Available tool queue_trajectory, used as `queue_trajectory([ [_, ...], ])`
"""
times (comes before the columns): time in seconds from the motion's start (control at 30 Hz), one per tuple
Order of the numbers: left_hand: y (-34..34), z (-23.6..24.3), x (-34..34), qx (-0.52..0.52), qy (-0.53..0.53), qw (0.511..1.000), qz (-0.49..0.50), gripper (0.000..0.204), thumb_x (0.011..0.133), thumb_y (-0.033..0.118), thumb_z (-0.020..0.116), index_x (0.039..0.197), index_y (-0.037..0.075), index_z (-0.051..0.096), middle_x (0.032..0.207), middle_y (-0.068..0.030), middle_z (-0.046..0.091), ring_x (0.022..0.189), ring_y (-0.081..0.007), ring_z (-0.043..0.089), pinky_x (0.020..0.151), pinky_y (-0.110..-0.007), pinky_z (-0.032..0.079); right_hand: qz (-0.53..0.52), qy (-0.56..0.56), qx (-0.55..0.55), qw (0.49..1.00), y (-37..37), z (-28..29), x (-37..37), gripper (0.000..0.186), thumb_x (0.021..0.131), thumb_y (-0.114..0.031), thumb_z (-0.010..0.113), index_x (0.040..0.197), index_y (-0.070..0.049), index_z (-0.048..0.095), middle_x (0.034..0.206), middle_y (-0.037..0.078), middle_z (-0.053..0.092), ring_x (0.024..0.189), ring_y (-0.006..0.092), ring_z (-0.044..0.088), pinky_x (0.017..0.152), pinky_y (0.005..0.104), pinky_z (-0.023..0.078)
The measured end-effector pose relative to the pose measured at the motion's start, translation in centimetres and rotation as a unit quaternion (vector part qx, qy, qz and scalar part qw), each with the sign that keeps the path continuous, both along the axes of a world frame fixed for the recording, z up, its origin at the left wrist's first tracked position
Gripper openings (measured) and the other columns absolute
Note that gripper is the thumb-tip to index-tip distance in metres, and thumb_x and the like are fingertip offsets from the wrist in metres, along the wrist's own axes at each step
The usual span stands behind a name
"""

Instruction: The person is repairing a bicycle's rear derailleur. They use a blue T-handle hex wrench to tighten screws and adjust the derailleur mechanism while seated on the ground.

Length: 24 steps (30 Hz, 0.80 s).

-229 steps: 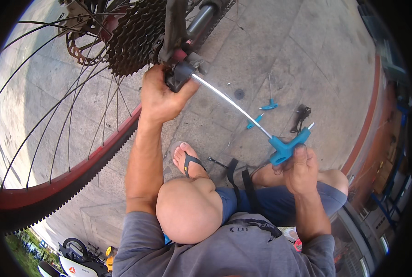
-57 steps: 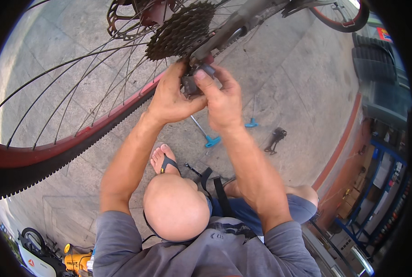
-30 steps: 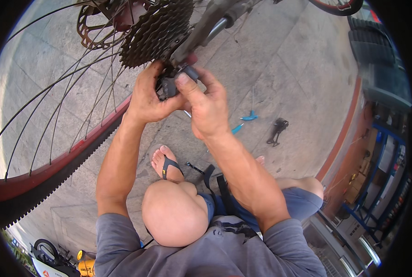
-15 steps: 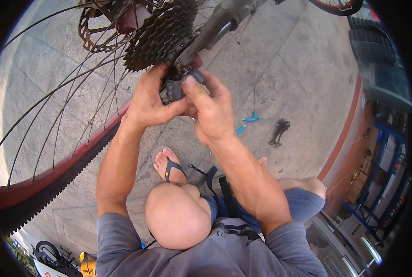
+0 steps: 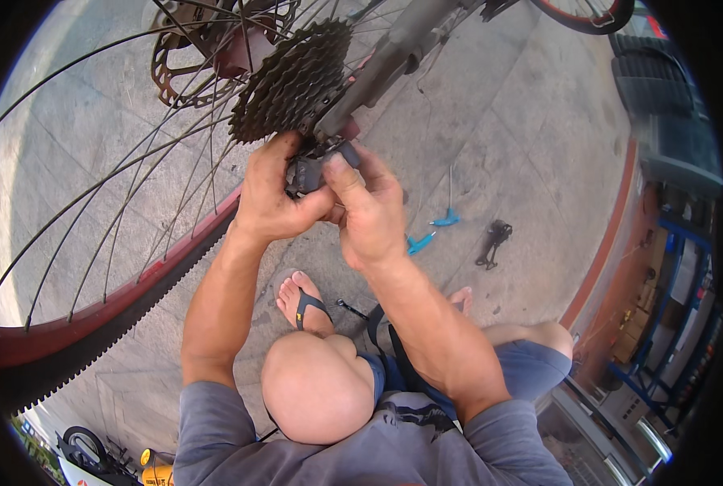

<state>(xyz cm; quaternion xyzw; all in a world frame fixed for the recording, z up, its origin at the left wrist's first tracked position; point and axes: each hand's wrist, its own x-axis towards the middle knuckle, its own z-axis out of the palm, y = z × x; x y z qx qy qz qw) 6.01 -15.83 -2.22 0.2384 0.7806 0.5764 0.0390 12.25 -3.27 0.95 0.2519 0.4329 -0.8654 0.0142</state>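
Note:
Both my hands grip a dark grey rear derailleur [image 5: 303, 174] just below the cassette [image 5: 290, 81], against the end of the grey bicycle frame [image 5: 369, 73]. My left hand [image 5: 272, 190] wraps its left side, thumb along the bottom edge, fingers partly hidden behind it. My right hand [image 5: 371, 202] closes on the right side, its thumb pressed on the derailleur's rounded outer part. The wheel's red rim with its black knobbly tyre [image 5: 126, 328] curves past my left forearm. Spokes and a brake disc [image 5: 175, 69] show beyond.
On the concrete floor right of my hands lie two blue-handled hex keys [image 5: 445, 218] and a black derailleur [image 5: 493, 245]. A small black-handled tool [image 5: 351, 309] lies near my sandalled foot. Blue shelving [image 5: 669, 300] and dark stacked bins [image 5: 651, 77] line the right side.
The wheel, cassette and frame sit slightly lower and further right in the picture, as do my hands. My grip on the derailleur looks nearly the same.

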Motion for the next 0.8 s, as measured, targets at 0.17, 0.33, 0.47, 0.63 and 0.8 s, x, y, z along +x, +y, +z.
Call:
queue_trajectory([
  [0.17, 0.5, 0.9, -0.2, 0.043, -0.031, 0.999, 0.01, 0.04, 0.061, 0.019, 0.071, 0.093, -0.002, 0.061, 0.078, -0.0166, 0.063, 0.065, -0.0295, 0.059, 0.063, -0.035, 0.049, -0.018, 0.017, -0.021, 0.999, -0.1, -0.2, 0.0, 0.039, 0.093, -0.022, 0.07, 0.122, 0.004, 0.06, 0.1, 0.006, 0.066, 0.089, 0.0117, 0.062, 0.062, 0.0252, 0.055],
  [0.33, 0.5, -0.1, -0.4, 0.047, 0.012, 0.999, 0.007, 0.047, 0.06, 0.022, 0.075, 0.097, -0.003, 0.06, 0.078, -0.0155, 0.062, 0.067, -0.0328, 0.059, 0.063, -0.038, 0.048, 0.002, 0.03, -0.004, 1.0, 0.4, -0.6, -0.1, 0.037, 0.095, -0.025, 0.068, 0.117, 0.003, 0.062, 0.097, 0.005, 0.066, 0.086, 0.0108, 0.061, 0.059, 0.025, 0.054],
  [0.47, -0.6, -0.9, -0.6, 0.025, 0.046, 0.998, -0.044, 0.063, 0.06, 0.034, 0.084, 0.102, -0.004, 0.058, 0.087, -0.0169, 0.059, 0.075, -0.0363, 0.057, 0.067, -0.041, 0.047, -0.02, 0.026, 0.01, 0.999, 0.0, -0.6, -0.2, 0.039, 0.094, -0.029, 0.069, 0.115, 0.003, 0.063, 0.09, 0.004, 0.066, 0.073, 0.0097, 0.061, 0.052, 0.0243, 0.051],
  [0.63, -1.0, -2.5, -0.2, -0.011, 0.071, 0.997, 0.005, 0.075, 0.058, 0.044, 0.087, 0.107, -0.003, 0.057, 0.093, -0.018, 0.058, 0.079, -0.0368, 0.058, 0.07, -0.043, 0.047, 0.023, -0.01, 0.005, 1.0, 0.6, 0.5, -0.1, 0.041, 0.094, -0.034, 0.066, 0.113, 0.002, 0.062, 0.086, 0.005, 0.064, 0.063, 0.0111, 0.059, 0.049, 0.0259, 0.049],
  [0.8, -0.7, -1.9, -0.3, 0.046, 0.021, 0.998, -0.026, 0.068, 0.058, 0.042, 0.087, 0.102, -0.002, 0.06, 0.087, -0.0168, 0.059, 0.075, -0.0339, 0.059, 0.068, -0.04, 0.048, 0.042, -0.013, 0.032, 0.999, 0.5, 0.9, 0.0, 0.037, 0.098, -0.035, 0.06, 0.108, 0.0, 0.059, 0.087, 0.007, 0.062, 0.066, 0.013, 0.058, 0.052, 0.0285, 0.049],
])
